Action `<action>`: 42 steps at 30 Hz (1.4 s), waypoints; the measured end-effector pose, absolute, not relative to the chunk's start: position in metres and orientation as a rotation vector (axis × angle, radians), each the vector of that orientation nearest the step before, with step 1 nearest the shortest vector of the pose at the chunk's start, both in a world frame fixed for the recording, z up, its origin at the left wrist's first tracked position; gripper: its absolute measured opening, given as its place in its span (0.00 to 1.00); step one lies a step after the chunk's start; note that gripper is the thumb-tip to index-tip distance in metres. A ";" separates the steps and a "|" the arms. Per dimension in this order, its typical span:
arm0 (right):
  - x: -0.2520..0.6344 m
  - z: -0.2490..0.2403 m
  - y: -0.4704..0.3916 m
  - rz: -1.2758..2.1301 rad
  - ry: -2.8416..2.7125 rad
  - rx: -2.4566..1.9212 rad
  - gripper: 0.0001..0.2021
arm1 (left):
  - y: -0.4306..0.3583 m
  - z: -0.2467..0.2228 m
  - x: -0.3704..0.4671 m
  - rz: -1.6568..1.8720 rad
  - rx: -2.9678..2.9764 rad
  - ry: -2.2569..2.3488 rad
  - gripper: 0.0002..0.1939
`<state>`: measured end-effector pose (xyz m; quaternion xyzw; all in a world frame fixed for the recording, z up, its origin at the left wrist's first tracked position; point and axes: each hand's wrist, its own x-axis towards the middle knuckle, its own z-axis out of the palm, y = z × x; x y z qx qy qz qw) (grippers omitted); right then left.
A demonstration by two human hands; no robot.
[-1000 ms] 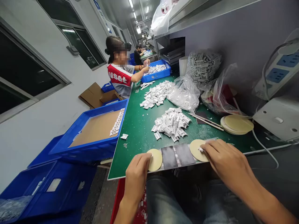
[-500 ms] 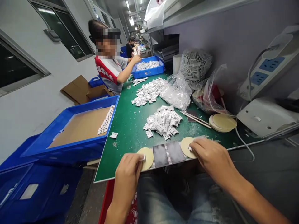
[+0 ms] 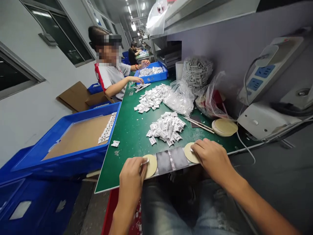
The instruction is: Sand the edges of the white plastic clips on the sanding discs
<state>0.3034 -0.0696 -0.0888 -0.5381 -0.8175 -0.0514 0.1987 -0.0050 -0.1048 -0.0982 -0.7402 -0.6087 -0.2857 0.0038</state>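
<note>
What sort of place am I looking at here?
Probably a factory floor or workshop for small parts: heaped white pieces lie on a long green workbench, a big blue tray stands beside it, and a co-worker is farther along the same bench.

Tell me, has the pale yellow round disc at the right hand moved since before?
No: on the green table, the disc still sits beside the nearest dark grey rectangular pad, at the table's near edge.

Left hand [image 3: 130, 173]: pinches a small white part [image 3: 146, 161] over the left yellow disc [image 3: 152, 167]
Right hand [image 3: 211, 160]: holds a white bit [image 3: 191, 150] at the right yellow disc [image 3: 188, 154]
Dark sheets [image 3: 164, 162]: between the discs
White pile [image 3: 166, 127]: on the green table [image 3: 129, 130]
</note>
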 end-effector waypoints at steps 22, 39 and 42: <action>0.293 -0.088 -0.073 0.713 -1.403 -1.373 0.10 | -0.114 -0.089 0.010 -1.813 -1.806 -2.235 0.08; 0.309 -0.091 -0.065 -0.011 -2.222 -1.441 0.09 | -0.103 -0.095 0.003 -0.834 -2.364 -2.029 0.07; 0.307 -0.094 -0.061 -0.055 -2.204 -1.476 0.09 | -0.105 -0.093 0.002 -0.705 -2.257 -2.051 0.08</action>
